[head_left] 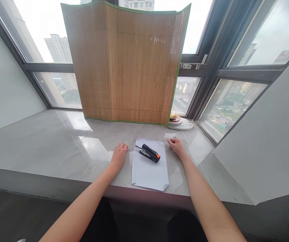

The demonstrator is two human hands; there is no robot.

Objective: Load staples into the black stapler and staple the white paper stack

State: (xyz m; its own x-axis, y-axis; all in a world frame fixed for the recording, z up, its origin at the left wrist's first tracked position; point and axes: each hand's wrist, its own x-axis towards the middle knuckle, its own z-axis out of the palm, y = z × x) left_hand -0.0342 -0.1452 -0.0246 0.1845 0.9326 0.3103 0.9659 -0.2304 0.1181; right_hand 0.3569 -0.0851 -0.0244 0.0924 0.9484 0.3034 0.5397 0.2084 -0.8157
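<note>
A black stapler [148, 153] lies on the upper part of a white sheet of paper [149, 171]. Just left of the paper, the left hand [119, 154] rests on the sill [58, 144], fingers loosely together, holding nothing. Just right of the paper's top corner, the right hand [177, 147] lies flat, fingers slightly spread, empty.

Nothing can be read: the small print at the top of the paper [150, 166] is too blurred.
</note>
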